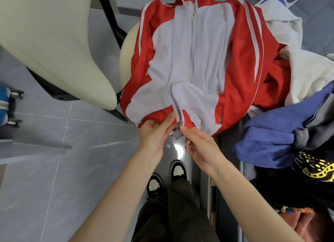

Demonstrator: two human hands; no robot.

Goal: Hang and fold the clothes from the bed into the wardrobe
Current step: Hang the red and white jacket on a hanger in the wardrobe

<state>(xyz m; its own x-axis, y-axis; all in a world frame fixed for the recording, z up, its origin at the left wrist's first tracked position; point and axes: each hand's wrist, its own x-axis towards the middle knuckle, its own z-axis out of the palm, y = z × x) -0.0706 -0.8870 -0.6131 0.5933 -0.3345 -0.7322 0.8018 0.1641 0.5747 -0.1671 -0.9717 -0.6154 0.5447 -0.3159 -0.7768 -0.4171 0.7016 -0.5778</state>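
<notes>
A red and white zip jacket (pixel 195 61) lies front up across the edge of the bed, its hem hanging toward me. My left hand (pixel 155 133) pinches the hem on the left side of the zip. My right hand (pixel 200 144) pinches the hem on the right side, its fingertips at the metal zip slider (pixel 180 123). The zip is parted for a short way above the slider. A blue garment (pixel 271 140), a black garment with yellow print (pixel 310 171) and a cream hoodie (pixel 307 68) are piled on the bed to the right.
A cream chair (pixel 54 43) with black legs stands on the grey tiled floor at the left. A blue wheeled object (pixel 5 106) is at the far left edge. My dark trousers and black and white shoes (pixel 166 176) are below, beside the bed frame.
</notes>
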